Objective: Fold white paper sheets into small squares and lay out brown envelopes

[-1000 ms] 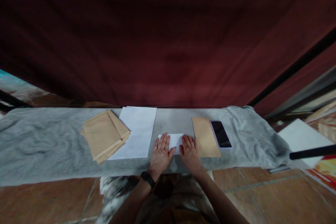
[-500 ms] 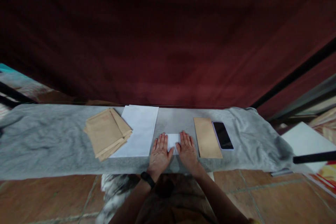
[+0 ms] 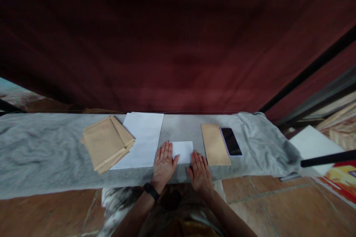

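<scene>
A small white piece of paper, perhaps folded, (image 3: pixel 183 151) lies flat on the grey cloth in front of me. My left hand (image 3: pixel 165 163) rests flat at its left edge, fingers stretched out, with a dark band on the wrist. At the paper's lower right corner, my right hand (image 3: pixel 200 172) lies flat with its fingers extended. Larger white sheets (image 3: pixel 144 133) are stacked just left of my left hand. A pile of brown envelopes (image 3: pixel 104 140) partly covers them. To the right of my right hand lies a single brown envelope (image 3: pixel 215 144).
A phone with a dark screen (image 3: pixel 231 141) lies beside the single envelope. Grey cloth (image 3: pixel 50 148) covers the long, narrow surface. Behind it hangs a dark red curtain (image 3: pixel 178 55). Black bars (image 3: pixel 311 68) slant in at the right, near a white board (image 3: pixel 314 144).
My right hand has slid off the small paper toward me, uncovering its right part. My left hand stays by the left edge. The whole view has shifted slightly.
</scene>
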Tool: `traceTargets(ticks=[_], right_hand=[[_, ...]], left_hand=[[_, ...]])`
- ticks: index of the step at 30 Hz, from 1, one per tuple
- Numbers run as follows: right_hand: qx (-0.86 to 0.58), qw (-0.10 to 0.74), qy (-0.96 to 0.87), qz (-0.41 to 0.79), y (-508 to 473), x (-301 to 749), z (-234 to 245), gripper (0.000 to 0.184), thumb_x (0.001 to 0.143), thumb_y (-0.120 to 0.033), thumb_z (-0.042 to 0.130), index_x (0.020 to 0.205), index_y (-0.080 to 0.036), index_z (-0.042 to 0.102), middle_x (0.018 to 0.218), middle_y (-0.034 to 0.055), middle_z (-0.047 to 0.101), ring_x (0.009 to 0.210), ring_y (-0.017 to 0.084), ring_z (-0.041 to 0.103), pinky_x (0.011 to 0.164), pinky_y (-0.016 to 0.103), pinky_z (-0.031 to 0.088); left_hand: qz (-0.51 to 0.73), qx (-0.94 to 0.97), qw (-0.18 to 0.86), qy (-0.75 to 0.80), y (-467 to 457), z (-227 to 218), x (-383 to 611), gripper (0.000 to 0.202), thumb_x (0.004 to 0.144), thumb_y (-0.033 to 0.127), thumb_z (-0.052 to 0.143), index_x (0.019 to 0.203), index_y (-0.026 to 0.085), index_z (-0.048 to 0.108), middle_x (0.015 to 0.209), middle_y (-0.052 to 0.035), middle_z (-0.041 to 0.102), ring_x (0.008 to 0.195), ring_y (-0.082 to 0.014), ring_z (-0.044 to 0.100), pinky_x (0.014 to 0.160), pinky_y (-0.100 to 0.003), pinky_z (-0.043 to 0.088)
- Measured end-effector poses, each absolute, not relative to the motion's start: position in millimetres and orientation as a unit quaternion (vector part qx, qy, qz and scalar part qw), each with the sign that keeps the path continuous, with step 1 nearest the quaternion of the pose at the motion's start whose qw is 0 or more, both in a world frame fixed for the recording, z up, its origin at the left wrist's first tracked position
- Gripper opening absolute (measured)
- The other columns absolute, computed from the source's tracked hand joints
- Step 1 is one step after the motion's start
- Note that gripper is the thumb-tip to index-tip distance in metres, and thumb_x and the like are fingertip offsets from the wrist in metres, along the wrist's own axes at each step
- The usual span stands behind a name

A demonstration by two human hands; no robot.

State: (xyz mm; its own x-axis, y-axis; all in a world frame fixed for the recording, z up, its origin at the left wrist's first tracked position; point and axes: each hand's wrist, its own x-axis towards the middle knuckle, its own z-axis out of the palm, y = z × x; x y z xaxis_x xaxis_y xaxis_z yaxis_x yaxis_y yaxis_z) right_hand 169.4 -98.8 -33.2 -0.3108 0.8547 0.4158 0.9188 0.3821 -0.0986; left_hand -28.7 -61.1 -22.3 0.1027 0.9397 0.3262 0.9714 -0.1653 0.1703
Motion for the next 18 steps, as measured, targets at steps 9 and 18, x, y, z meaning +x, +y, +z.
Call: traceTargets(ticks=[9,18], right_hand=[[-0.538,0.255,-0.796,-0.109,-106,170,-40,0.054,0.103,-0.034,0.039,0.149,-0.007,0.040,0.144,0.0175,0.056,0.138,0.028,0.046,0.114,0.046,0.037],[-0.540,0.245,-0.797,-0.119,-107,170,-40,0.049,0.102,-0.034,0.044,0.141,-0.005,0.050,0.140,0.0188,0.059,0.137,0.028,0.047,0.115,0.046,0.035]], left_hand=[[-0.158,-0.835,-0.040,-0.525,-40,-10,32,0.049,0.103,0.037,0.033,0.146,0.017,0.046,0.156,-0.0071,0.044,0.148,-0.0222,0.032,0.122,-0.046,0.030],[-0.167,-0.842,-0.034,-0.511,-32,-19,31,0.058,0.103,0.048,0.033,0.150,0.014,0.038,0.159,-0.0104,0.037,0.150,-0.0206,0.027,0.123,-0.043,0.026]])
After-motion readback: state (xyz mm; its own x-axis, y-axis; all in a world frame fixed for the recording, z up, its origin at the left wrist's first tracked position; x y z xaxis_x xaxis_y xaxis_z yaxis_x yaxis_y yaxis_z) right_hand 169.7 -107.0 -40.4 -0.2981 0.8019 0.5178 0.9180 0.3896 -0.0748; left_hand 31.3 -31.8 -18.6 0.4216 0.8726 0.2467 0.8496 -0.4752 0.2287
